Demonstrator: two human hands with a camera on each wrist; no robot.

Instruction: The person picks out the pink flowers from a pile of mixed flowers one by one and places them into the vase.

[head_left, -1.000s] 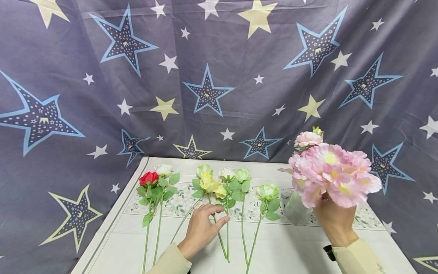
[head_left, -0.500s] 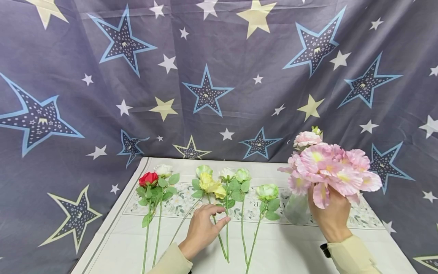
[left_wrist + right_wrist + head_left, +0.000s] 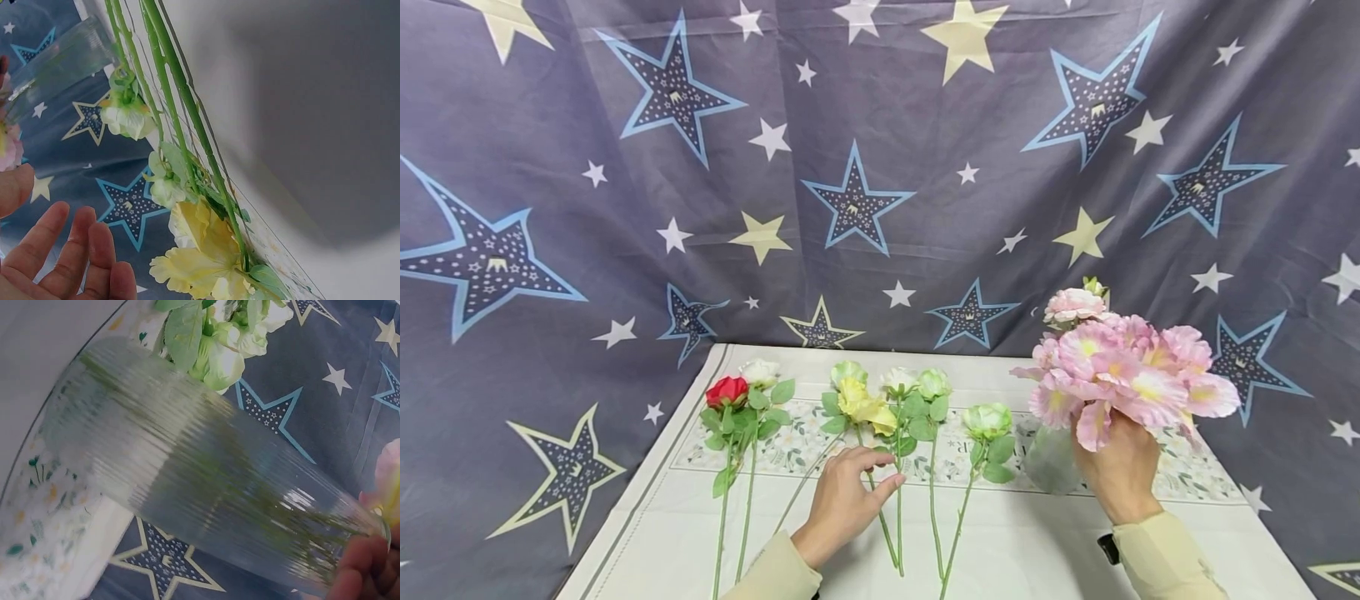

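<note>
My right hand is curled beneath a large pink artificial flower bunch, holding it at the mouth of a ribbed clear vase. Green stems show through the vase wall; petals hide part of the grip. A paler pink flower stands behind the bunch. My left hand, fingers relaxed and apart, holds nothing. It is beside the stem of a yellow flower, which lies on the table along with a white flower and a green flower.
To the left lie a red rose and a white rose. Another green flower lies between the hands. A printed runner crosses the white tablecloth, with a starry curtain behind.
My right hand has moved slightly left toward the vase, and the pink bunch has turned, its petals now drooping over the fingers. The left hand has stayed in place.
</note>
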